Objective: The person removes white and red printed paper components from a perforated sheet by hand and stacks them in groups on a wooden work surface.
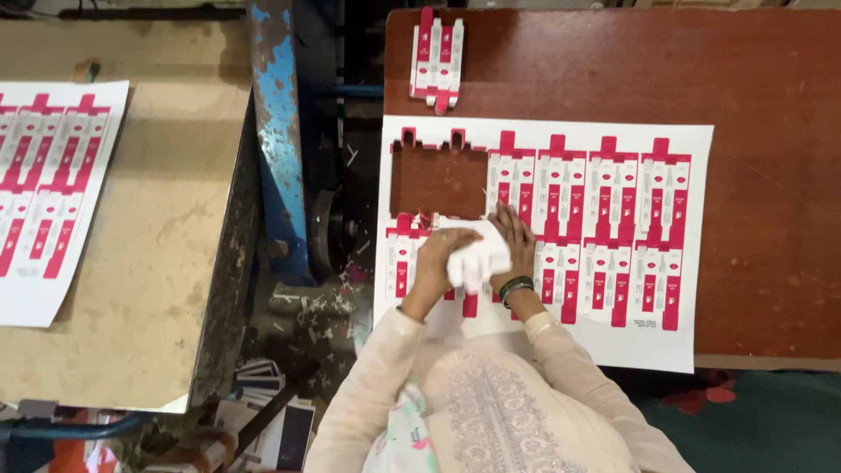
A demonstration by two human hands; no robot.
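Note:
A white sheet printed with pink carton blanks [613, 219] lies on a dark red-brown table [771, 131]. Its upper left part has a cut-out hole where the table shows through. My left hand [435, 258] grips a loosened white piece of card [477, 254] near the lower left of the sheet. My right hand [515, 236] presses flat on the sheet just right of that piece, fingers spread; dark bangles sit on its wrist. A separated pink and white carton blank [436, 60] lies on the table above the sheet.
To the left stands a beige work surface [166, 228] with another printed sheet [48, 193] on it. A blue metal machine frame [279, 131] fills the gap between the two tables. Paper scraps and cartons [263, 412] litter the floor below.

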